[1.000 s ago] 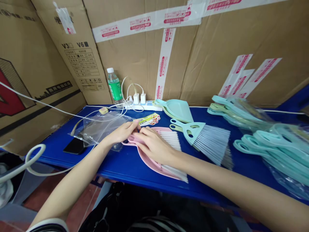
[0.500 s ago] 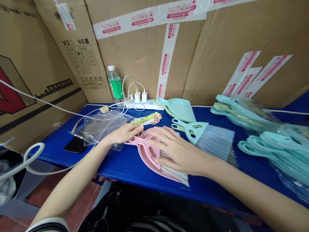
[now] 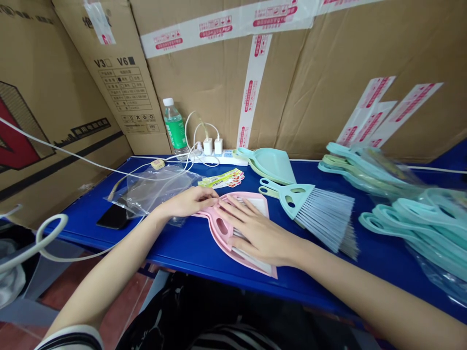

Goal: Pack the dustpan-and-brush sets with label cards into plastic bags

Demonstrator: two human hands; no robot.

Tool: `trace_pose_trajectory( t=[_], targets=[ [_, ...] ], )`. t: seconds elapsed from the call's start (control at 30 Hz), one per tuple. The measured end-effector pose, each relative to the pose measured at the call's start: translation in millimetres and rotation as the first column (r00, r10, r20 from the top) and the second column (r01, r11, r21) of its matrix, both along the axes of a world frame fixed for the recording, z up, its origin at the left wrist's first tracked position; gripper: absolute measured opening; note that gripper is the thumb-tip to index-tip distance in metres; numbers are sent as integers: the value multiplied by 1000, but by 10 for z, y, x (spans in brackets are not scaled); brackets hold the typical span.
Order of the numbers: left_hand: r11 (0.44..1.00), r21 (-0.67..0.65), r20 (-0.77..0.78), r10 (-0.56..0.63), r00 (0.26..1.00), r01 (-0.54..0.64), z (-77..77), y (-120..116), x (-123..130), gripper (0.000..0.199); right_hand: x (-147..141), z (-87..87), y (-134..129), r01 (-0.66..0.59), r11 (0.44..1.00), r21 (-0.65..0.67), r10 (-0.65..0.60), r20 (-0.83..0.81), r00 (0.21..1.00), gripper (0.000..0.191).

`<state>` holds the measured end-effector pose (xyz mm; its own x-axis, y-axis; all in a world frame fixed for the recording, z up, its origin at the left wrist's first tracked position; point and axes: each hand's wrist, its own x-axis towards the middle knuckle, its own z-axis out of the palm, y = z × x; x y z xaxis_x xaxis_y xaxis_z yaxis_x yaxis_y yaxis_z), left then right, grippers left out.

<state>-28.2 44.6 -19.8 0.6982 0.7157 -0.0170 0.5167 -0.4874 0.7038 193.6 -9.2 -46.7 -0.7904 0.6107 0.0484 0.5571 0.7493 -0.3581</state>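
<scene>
A pink plastic dustpan (image 3: 222,233) lies flat on the blue table (image 3: 189,248), with a pink brush's white bristles (image 3: 259,205) nested inside it. My right hand (image 3: 260,237) rests spread on top of the pair, fingers apart and pressing down. My left hand (image 3: 189,201) reaches from the left, its fingertips at the pan's upper rim near the handle. The thumb of that hand is hidden, so its grip is unclear. A small printed label card (image 3: 222,178) lies just beyond my left fingertips.
A mint brush (image 3: 310,209) and mint dustpan (image 3: 270,165) lie beyond my right hand. Bagged mint sets (image 3: 412,233) are stacked at right. A plastic bag (image 3: 156,189), phone (image 3: 113,217), water bottle (image 3: 175,129) and power strip (image 3: 222,158) sit at left and back, against cardboard boxes (image 3: 215,82).
The white bristles have slid inward and no longer stick out past the pink pan's rim. My right hand has shifted down and flattened over the pair.
</scene>
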Motion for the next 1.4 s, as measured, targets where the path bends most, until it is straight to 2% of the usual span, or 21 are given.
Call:
trace_pose_trajectory(
  t=[0.13,0.37,0.5,0.73,0.97,1.4],
  targets=[
    [999,-33,26,-10,1000,11,-6,-8,-2,32,-21,-36,5,3,1000,-22,-4,-47,999,73],
    [981,-195,71,37,997,-23,-34,14,1,43,18,-117,20,57,998,-11,-58,-146,988,82],
    [968,-252,105,47,993,-19,-57,44,-2,47,45,-93,10,95,995,-22,-97,-83,992,86],
    [951,-308,133,76,988,-32,-77,47,-1,46,49,-36,5,88,995,-48,-88,-15,996,85],
    [945,-326,143,91,986,-40,-85,49,1,47,56,-71,7,80,996,-33,-81,-46,996,83],
    [945,-325,166,104,981,-45,-124,70,11,49,49,-37,14,84,995,-52,-84,5,996,87]
  ],
)
